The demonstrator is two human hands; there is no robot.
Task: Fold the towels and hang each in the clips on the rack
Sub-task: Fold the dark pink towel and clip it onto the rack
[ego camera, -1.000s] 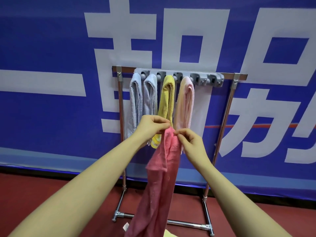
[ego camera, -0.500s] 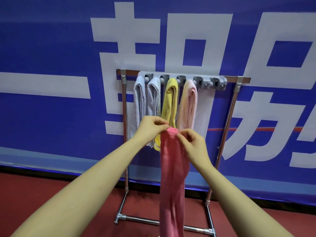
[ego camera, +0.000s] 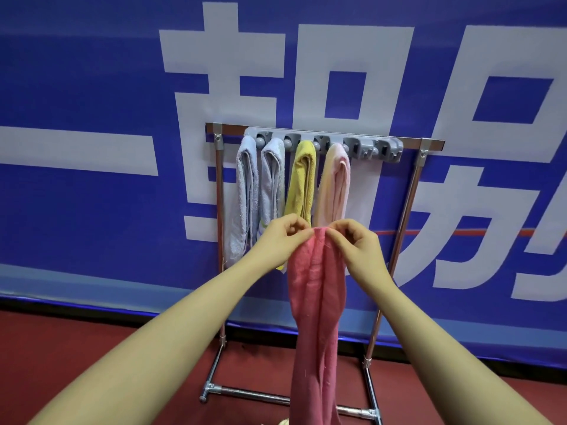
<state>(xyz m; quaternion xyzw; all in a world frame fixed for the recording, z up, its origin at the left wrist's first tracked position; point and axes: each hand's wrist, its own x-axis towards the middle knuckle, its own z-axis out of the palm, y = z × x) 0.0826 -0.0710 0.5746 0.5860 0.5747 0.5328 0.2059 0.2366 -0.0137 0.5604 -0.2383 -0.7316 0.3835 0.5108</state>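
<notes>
A dark pink towel (ego camera: 316, 317) hangs lengthwise in a narrow fold from my two hands. My left hand (ego camera: 283, 237) and my right hand (ego camera: 356, 243) pinch its top edge side by side, in front of the metal rack (ego camera: 218, 185). The grey clip bar (ego camera: 362, 145) on the rack's top rail holds two grey towels (ego camera: 245, 191) (ego camera: 271, 179), a yellow towel (ego camera: 302, 179) and a pale pink towel (ego camera: 336, 182). The clips at the bar's right end (ego camera: 388, 150) hold nothing.
A blue banner with large white characters (ego camera: 92, 102) stands right behind the rack. The floor (ego camera: 61, 348) is dark red. The rack's base bar (ego camera: 254, 392) lies low near my arms. A pale object (ego camera: 283, 422) peeks in at the bottom edge.
The pink towel has gone from a loose tilted bunch to a straight narrow fold. My hands have drawn together on its top edge and risen a little toward the rack.
</notes>
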